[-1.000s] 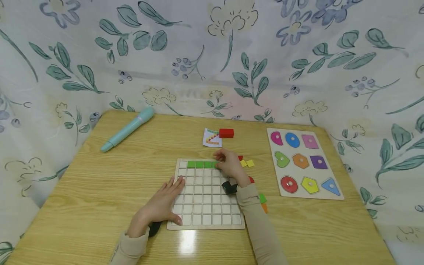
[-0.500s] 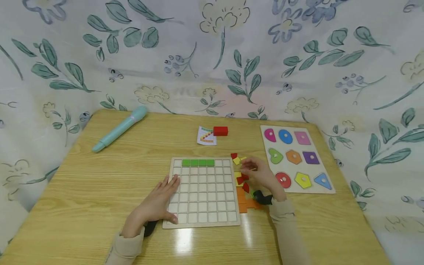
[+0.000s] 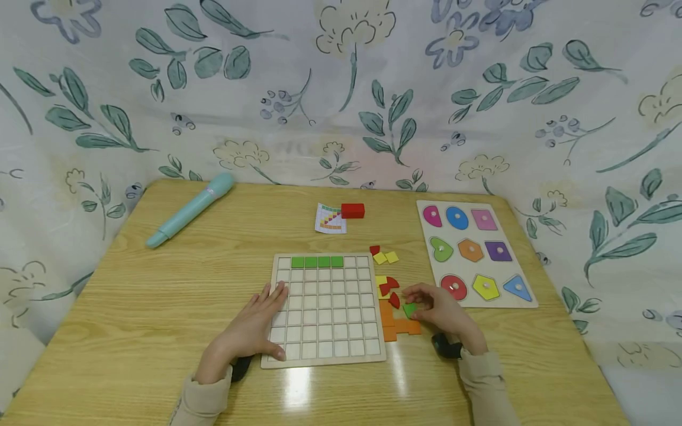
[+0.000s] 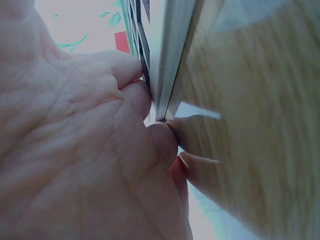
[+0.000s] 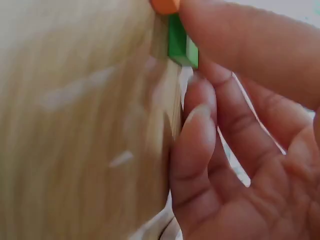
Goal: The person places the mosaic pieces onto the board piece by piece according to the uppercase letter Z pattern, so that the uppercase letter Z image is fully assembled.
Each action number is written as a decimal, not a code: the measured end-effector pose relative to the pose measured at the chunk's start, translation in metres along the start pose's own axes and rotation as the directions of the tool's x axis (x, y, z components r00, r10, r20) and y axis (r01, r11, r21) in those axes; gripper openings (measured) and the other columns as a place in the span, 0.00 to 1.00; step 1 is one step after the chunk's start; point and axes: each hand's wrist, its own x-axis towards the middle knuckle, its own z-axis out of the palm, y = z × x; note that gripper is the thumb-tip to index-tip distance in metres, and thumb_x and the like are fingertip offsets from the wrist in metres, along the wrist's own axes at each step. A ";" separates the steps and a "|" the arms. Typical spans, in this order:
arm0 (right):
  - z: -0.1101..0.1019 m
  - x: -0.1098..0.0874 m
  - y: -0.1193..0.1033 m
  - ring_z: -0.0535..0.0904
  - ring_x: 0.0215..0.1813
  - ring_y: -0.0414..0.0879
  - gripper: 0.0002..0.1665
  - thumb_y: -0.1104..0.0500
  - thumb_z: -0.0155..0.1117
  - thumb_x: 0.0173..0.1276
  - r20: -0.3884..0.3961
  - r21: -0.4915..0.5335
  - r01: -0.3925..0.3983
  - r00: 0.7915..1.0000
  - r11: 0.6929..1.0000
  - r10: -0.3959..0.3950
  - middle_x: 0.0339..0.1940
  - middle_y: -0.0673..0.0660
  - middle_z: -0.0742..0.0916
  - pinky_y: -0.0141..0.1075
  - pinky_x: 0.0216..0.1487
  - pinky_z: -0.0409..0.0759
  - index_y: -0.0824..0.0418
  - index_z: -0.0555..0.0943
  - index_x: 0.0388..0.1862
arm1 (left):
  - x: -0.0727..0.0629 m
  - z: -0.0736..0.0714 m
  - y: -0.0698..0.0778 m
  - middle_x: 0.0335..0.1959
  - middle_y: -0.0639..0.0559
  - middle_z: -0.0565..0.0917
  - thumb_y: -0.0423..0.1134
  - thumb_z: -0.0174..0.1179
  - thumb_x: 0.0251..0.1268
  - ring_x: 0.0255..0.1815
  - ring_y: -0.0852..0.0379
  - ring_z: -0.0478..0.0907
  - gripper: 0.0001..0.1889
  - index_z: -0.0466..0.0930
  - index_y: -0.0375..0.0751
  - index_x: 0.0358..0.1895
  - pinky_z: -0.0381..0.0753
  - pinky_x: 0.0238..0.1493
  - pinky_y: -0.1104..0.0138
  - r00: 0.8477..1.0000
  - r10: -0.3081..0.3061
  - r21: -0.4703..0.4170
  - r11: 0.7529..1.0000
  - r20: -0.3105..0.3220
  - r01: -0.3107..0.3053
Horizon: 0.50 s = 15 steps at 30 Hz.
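Observation:
In the head view my left hand (image 3: 247, 328) lies with fingers spread over the left edge of a wooden grid board (image 3: 325, 362). Along the board's top row sit several green square tiles (image 3: 317, 261). Just right of the board, my right hand (image 3: 444, 310) pinches another green tile (image 3: 409, 310) between thumb and fingers. The right wrist view shows the thumb against that green tile (image 5: 180, 42), with an orange piece (image 5: 166, 5) right above it. In the left wrist view the left hand (image 4: 90, 135) is against the board's edge (image 4: 172, 55).
Orange pieces (image 3: 391, 330), red quarter-round pieces (image 3: 394, 300) and yellow tiles (image 3: 391, 257) lie right of the board. A shape puzzle (image 3: 482, 272) lies farther right. Behind the board are a pattern card (image 3: 326, 223) and red block (image 3: 353, 210). A teal microphone-shaped thing (image 3: 189, 212) lies at back left.
My right hand has left the green tile at the end of the top row, swung right, then come down to the loose green tile. The left hand stays on the board.

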 end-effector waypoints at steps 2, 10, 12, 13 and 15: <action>0.003 0.004 -0.002 0.80 0.48 0.49 0.21 0.70 0.68 0.59 -0.036 -0.032 -0.012 0.999 0.999 0.011 0.46 0.58 0.86 0.28 0.48 0.79 0.62 0.80 0.52 | 0.000 0.001 0.000 0.79 0.38 0.43 0.55 0.77 0.27 0.79 0.34 0.35 0.70 0.43 0.34 0.77 0.37 0.76 0.40 1.000 -0.007 0.006 1.000 0.001 0.007; 0.008 0.039 -0.007 0.78 0.40 0.45 0.18 0.70 0.65 0.63 -0.270 0.085 -0.023 0.962 0.996 0.045 0.40 0.62 0.82 0.21 0.43 0.76 0.66 0.79 0.53 | 0.000 0.002 0.000 0.79 0.38 0.43 0.54 0.76 0.28 0.79 0.34 0.35 0.69 0.44 0.34 0.77 0.38 0.76 0.39 1.000 0.003 0.003 1.000 0.005 -0.003; 0.010 0.051 -0.014 0.79 0.40 0.46 0.19 0.71 0.64 0.63 -0.308 0.150 0.011 0.951 0.989 0.036 0.40 0.65 0.81 0.19 0.42 0.77 0.69 0.78 0.53 | 0.000 0.001 0.001 0.79 0.38 0.43 0.54 0.76 0.29 0.79 0.35 0.35 0.69 0.44 0.34 0.77 0.38 0.76 0.39 1.000 -0.001 -0.001 1.000 0.009 0.001; 0.012 0.057 -0.019 0.80 0.40 0.46 0.19 0.72 0.63 0.63 -0.320 0.169 0.030 0.947 0.985 0.026 0.40 0.67 0.81 0.19 0.42 0.77 0.71 0.78 0.54 | 0.000 0.001 0.001 0.79 0.38 0.43 0.54 0.76 0.29 0.79 0.35 0.35 0.69 0.44 0.34 0.77 0.38 0.76 0.40 1.000 -0.003 -0.003 1.000 0.009 0.003; 0.018 0.071 -0.030 0.81 0.40 0.47 0.19 0.72 0.63 0.63 -0.323 0.198 0.047 0.946 0.979 0.020 0.41 0.67 0.82 0.20 0.40 0.78 0.71 0.78 0.54 | -0.001 0.000 0.001 0.79 0.38 0.43 0.53 0.77 0.28 0.79 0.35 0.35 0.69 0.44 0.34 0.77 0.38 0.76 0.39 1.000 -0.006 -0.001 1.000 0.003 0.006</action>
